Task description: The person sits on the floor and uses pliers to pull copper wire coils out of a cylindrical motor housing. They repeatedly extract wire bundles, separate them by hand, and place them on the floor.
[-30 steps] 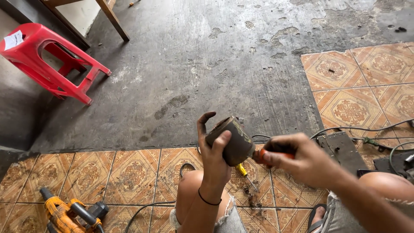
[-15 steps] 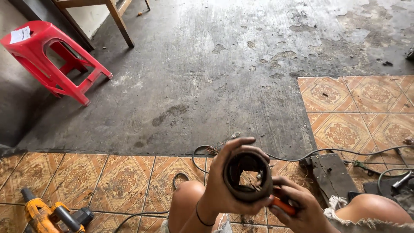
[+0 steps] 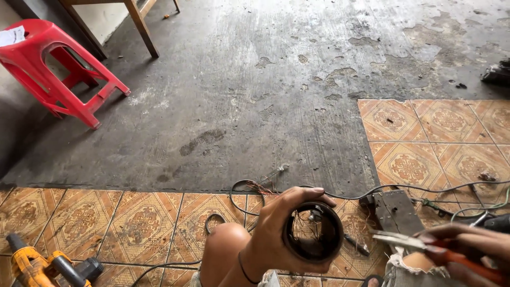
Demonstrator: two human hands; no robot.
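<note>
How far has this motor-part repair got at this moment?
Done: the dark ring-shaped housing is off the floor, open end toward the camera, thin wires showing inside. In hand: the left hand grips it; the right hand holds orange-handled pliers beside it, tips outside the ring. Left: the loose wires inside look unsorted; the yellow power tool lies apart.

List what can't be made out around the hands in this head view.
- Right hand: blurred and cut by the right and bottom edges; its grip on the pliers is unclear.
- Pliers: handles run off the bottom right corner; the tips are blurred.
- Ring in the left hand: its back is hidden by the palm, and the thin wires inside are too small to trace.
- Drill: cut off by the bottom edge.
</note>
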